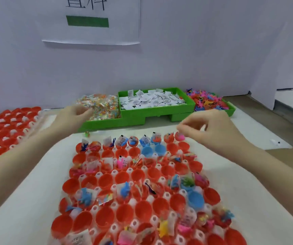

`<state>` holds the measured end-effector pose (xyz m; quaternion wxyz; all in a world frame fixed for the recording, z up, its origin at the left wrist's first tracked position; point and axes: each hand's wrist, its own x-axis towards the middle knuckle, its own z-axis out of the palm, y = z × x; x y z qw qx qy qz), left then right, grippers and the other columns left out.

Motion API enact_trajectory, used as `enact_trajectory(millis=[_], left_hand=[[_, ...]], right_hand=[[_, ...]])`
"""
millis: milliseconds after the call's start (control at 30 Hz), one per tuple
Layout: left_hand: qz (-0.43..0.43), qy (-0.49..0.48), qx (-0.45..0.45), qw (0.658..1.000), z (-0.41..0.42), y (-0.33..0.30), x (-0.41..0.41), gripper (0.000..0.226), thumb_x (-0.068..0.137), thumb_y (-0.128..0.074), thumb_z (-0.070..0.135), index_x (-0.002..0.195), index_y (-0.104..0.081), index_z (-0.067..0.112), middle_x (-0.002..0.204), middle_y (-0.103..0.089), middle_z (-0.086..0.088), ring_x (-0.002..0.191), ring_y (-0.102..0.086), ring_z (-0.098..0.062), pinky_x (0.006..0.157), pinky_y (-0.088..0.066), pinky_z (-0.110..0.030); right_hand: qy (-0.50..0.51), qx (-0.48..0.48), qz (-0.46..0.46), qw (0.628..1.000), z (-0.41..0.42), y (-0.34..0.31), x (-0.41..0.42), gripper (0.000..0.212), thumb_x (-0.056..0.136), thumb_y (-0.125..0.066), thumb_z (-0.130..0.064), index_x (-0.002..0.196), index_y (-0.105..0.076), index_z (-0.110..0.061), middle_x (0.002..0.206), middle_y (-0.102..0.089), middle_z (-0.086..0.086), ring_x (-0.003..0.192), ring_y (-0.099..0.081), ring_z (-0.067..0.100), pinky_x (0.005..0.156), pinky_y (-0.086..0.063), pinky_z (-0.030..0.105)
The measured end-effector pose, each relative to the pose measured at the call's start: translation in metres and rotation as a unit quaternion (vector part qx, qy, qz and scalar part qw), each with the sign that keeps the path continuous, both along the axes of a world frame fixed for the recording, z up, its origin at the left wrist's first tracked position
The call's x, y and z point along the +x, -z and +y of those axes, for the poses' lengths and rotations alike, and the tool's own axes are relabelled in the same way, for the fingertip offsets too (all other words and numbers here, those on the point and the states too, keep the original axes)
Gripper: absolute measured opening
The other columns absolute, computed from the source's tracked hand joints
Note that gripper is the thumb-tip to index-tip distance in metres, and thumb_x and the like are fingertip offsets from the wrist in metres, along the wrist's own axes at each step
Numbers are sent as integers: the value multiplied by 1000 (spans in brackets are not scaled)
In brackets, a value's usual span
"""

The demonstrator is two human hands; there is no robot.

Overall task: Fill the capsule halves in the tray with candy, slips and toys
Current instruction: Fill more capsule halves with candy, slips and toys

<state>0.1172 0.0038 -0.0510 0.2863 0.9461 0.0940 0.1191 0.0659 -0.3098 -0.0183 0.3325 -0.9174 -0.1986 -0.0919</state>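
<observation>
Capsule halves [124,212], mostly red with four blue among them, sit mouth-up in a clear tray [114,187] on the surface just in front of the person, so pieces can be dropped straight in. Three green bins stand behind within reach: candy [100,106], slips [151,99], toys [206,101]. The left hand [73,114] reaches into the candy, its fingers curled on packets. The right hand [211,128] hovers over the far row, fingers pinched together; whether they hold anything I cannot tell.

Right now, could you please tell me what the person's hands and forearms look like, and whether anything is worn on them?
Both the left hand and the right hand are bare: no gloves, rings, watch or bracelets show. Both forearms are uncovered as far as the picture's edges, with no sleeve or cuff in view. The fingers are motion-blurred, so the nails cannot be made out.
</observation>
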Motion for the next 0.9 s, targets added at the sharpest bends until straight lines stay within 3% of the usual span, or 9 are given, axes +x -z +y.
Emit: enact_trajectory(millis=[100, 200, 333, 433, 567, 633, 733, 800, 900], left_hand=[[120, 4, 98, 988, 3, 8, 40, 54, 97, -33, 46, 132, -49, 9, 135, -51, -14, 120, -48, -30, 96, -38, -36], [177, -12, 163, 971, 9, 25, 55, 62, 93, -28, 57, 128, -53, 12, 125, -58, -13, 113, -53, -29, 98, -42, -40], [104, -54, 87, 989, 14, 31, 63, 54, 86, -48, 57, 117, -63, 15, 113, -65, -10, 98, -58, -28, 84, -47, -36], [96, -74, 32, 992, 16, 32, 65, 50, 83, -57, 52, 109, -65, 10, 113, -64, -13, 102, -55, -31, 89, -46, -42], [48, -89, -76, 992, 16, 35, 70, 38, 81, -69, 32, 105, -68, 3, 118, -61, -18, 110, -50, -34, 93, -40, -41], [26, -80, -82, 993, 20, 33, 70, 33, 80, -71, 28, 102, -69, 3, 115, -62, -18, 105, -51, -31, 87, -41, -39], [5, -72, -58, 996, 29, 32, 68, 28, 78, -73, 26, 96, -71, 5, 100, -67, -12, 92, -56, -27, 69, -42, -32], [-29, -64, -46, 997, 36, 33, 65, 17, 79, -72, 17, 91, -72, 5, 91, -70, -12, 79, -57, -19, 59, -39, -22], [-111, -73, -34, 991, 38, 34, 57, 9, 80, -69, 11, 86, -73, 5, 77, -68, -9, 61, -56, 4, 58, -37, -4]], right_hand=[[164, 11, -48, 985, -41, 14, 59, 12, 83, -64, -23, 77, -71, -16, 70, -67, -5, 71, -60, 14, 69, -47, 31], [256, -22, -22, 966, -71, 34, 113, 17, 87, -58, -21, 92, -71, -11, 94, -70, 7, 90, -61, 23, 77, -45, 33], [255, -119, 45, 958, -86, 46, 174, 28, 93, -48, -22, 113, -65, -12, 117, -64, 10, 107, -56, 28, 86, -44, 34], [214, -197, 84, 953, -80, 50, 201, 34, 96, -45, -28, 124, -57, -12, 127, -58, 9, 115, -52, 27, 95, -43, 35], [259, -203, 127, 936, -71, 55, 220, 48, 85, -62, -42, 113, -60, -3, 111, -63, 14, 100, -58, 28, 86, -48, 37], [296, -168, 125, 932, -69, 55, 224, 41, 80, -70, -37, 97, -65, -1, 94, -66, 17, 83, -58, 25, 80, -50, 37], [330, -94, 85, 935, -68, 50, 223, 31, 75, -76, -24, 92, -70, 2, 95, -69, 18, 91, -61, 28, 76, -47, 34], [326, -71, 75, 940, -66, 48, 220, 23, 76, -74, -17, 90, -72, 1, 95, -70, 18, 94, -62, 28, 78, -46, 34], [319, -103, 30, 942, -65, 49, 214, 17, 86, -65, -16, 89, -71, 0, 92, -69, 18, 86, -62, 31, 74, -46, 35]])
